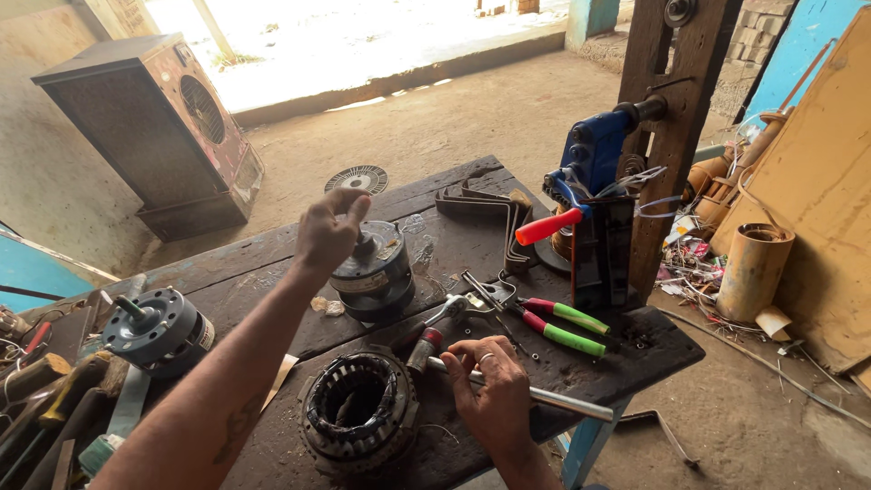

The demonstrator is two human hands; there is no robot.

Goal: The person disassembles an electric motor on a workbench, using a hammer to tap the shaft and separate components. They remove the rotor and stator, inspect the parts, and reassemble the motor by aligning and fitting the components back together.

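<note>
My left hand (329,229) is raised over a small grey electric motor (375,270) in the middle of the dark wooden bench (435,227), fingers pinched at the motor's shaft. My right hand (495,392) grips a long metal rod (562,401) lying across the bench's near edge. A bare stator ring with slotted core (357,414) lies just left of that hand. Between the hands lies a screwdriver with a red collar (423,345).
Green-and-red-handled pliers (561,327) lie to the right. A blue winding machine with a red-tipped crank (590,172) stands on a wooden post. Another motor (156,328) and hand tools (45,399) lie at left. An air cooler (154,118) stands on the floor beyond.
</note>
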